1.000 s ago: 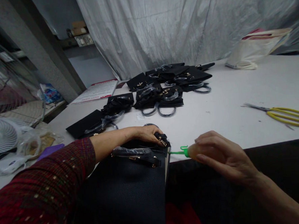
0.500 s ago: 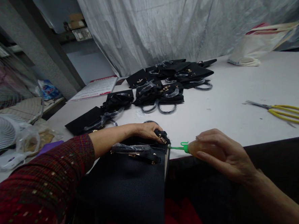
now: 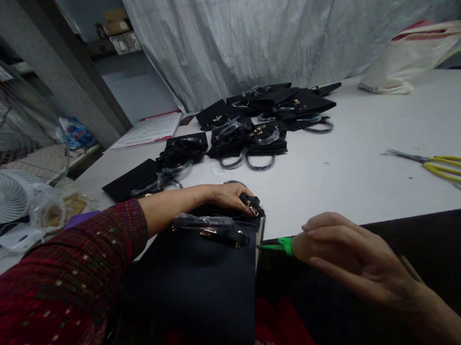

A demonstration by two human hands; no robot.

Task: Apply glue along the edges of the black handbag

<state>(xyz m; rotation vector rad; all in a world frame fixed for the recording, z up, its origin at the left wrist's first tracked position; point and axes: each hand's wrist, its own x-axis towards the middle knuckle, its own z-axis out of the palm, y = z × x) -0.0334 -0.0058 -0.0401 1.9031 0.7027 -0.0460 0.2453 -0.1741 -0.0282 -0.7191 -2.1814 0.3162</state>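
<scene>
A black handbag leans upright at the table edge in front of me, its handle wrapped in clear plastic. My left hand reaches over the top and grips the bag's far upper corner, beside a gold zipper pull. Some of its fingers are hidden behind the bag. In my right hand is a squeeze bottle of amber liquid with a green nozzle. The nozzle tip meets the pale, unfinished side edge of the bag.
Several black handbags lie piled across the white table. Yellow-handled scissors rest at the right. A cream cloth bag stands at the back right. A white fan and plastic bags are at the left.
My right hand has moved the bottle's nozzle down along the bag's side edge, from near the upper corner. My left hand keeps its grip. The view has shifted slightly.
</scene>
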